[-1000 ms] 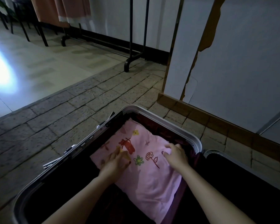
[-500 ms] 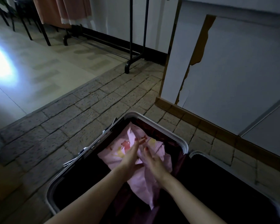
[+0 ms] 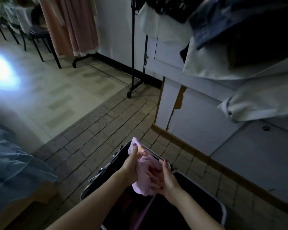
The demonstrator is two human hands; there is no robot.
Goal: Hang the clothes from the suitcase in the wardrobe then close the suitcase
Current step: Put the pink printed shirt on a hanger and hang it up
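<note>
Nearest: both forearms reach forward over the open suitcase [image 3: 224, 213], which lies on the brick-patterned floor [image 3: 93, 143] with its two halves spread. The interior is dark; whether other clothes remain inside cannot be told.

The pink garment [image 3: 144, 183] is bunched between the hands, held above the left half of the suitcase and clear of its lining. The left hand [image 3: 131, 165] grasps the upper part, thumb pressed on a fold near the top edge where a bit of yellow print shows. The right hand [image 3: 166, 179] has its fingers curled into the lower bunch from the other side. A pale strip trails down from the garment into the suitcase; strap or hem, cannot tell.

Judgement on progress: early to middle. One item is out of the case but not yet on a hanger; no hanger is visible in either hand. Still to do: carry it over, hang it, check the case for more, close the lid.

Further off: the white wardrobe [image 3: 198, 123] stands to the right, panel edge chipped, with pale and dark clothes [image 3: 214, 47] hanging at the upper right. A black garment rack [image 3: 133, 47] stands beyond, with peach fabric [image 3: 76, 27] and a stool [image 3: 38, 30] at the far left. A blue bedcover [image 3: 12, 163] lies at the near left.
</note>
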